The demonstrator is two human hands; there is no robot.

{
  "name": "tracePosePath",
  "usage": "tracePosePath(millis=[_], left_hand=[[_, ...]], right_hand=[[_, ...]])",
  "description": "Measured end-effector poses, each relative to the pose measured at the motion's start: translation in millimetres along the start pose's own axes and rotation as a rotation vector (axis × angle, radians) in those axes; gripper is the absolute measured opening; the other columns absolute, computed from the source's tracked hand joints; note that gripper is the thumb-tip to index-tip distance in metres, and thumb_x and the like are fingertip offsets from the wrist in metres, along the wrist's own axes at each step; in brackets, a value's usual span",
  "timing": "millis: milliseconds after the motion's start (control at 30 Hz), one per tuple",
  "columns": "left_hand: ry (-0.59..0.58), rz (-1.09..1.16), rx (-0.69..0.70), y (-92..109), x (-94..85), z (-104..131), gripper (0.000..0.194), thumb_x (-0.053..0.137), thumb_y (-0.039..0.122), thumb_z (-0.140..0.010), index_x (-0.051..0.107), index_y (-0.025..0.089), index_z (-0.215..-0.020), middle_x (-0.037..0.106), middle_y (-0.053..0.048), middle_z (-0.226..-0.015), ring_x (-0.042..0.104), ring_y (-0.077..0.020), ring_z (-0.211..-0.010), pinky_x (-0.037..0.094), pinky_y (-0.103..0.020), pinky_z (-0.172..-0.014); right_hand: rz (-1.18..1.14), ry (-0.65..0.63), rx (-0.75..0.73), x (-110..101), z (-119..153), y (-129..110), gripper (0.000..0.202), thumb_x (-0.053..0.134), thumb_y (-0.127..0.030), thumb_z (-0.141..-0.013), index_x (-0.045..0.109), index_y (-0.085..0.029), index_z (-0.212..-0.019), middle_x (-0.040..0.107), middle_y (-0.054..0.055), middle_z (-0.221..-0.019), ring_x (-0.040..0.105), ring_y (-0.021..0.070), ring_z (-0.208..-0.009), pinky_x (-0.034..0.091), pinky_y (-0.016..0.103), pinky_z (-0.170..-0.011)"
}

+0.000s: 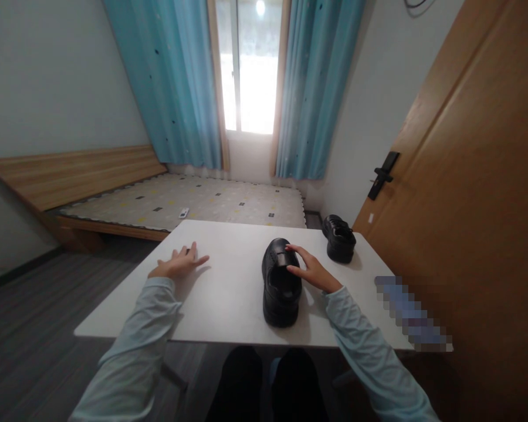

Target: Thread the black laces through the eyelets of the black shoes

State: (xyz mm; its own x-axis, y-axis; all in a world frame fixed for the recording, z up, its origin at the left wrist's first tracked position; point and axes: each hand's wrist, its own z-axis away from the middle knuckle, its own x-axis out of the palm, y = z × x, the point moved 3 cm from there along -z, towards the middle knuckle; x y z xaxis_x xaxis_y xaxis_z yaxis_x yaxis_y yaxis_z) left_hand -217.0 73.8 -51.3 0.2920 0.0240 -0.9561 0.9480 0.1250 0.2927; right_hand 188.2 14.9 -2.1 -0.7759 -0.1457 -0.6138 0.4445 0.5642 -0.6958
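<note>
Head view, from my remote seat: left hand (179, 264) at left part of white table (231, 287), fingers spread wide, nothing held; whether palm touches tabletop, I cannot tell
Right hand (315, 271) at near black shoe (281, 293), thumb and one fingertip apart at tongue (285, 258); cannot tell if they pinch it
Near shoe upright on table, right of middle, toe pointing away from me, opening toward me
Far black shoe (341, 243) upright near table's far right corner, apart from right hand
Bed (229, 199) beyond table, door (475, 193) at right
</note>
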Motion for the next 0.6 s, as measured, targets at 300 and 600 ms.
tracePosePath(millis=[300, 600], left_hand=[[0.04, -0.216, 0.007, 76, -29.3, 34, 0.074, 0.038, 0.065, -0.082, 0.04, 0.018, -0.139, 0.025, -0.024, -0.149, 0.016, -0.0501, -0.135, 0.015, -0.08, -0.091], [0.068, 0.114, 0.832, 205, -68.4, 115, 0.023, 0.051, 0.03, -0.089, 0.066, 0.017, -0.102, 0.069, -0.007, -0.098, 0.064, -0.0176, -0.089, 0.048, -0.028, -0.081]], right_hand=[[0.004, -0.003, -0.001, -3, -2, -6, 0.055, 0.061, -0.039, -0.081, 0.045, -0.02, -0.13, 0.053, 0.012, -0.13, 0.048, 0.0253, -0.123, 0.033, 0.046, -0.108], [0.013, 0.007, -0.018, 6, 0, -7, 0.054, 0.061, -0.039, -0.081, 0.045, -0.021, -0.13, 0.052, 0.012, -0.131, 0.048, 0.0255, -0.123, 0.034, 0.046, -0.107]])
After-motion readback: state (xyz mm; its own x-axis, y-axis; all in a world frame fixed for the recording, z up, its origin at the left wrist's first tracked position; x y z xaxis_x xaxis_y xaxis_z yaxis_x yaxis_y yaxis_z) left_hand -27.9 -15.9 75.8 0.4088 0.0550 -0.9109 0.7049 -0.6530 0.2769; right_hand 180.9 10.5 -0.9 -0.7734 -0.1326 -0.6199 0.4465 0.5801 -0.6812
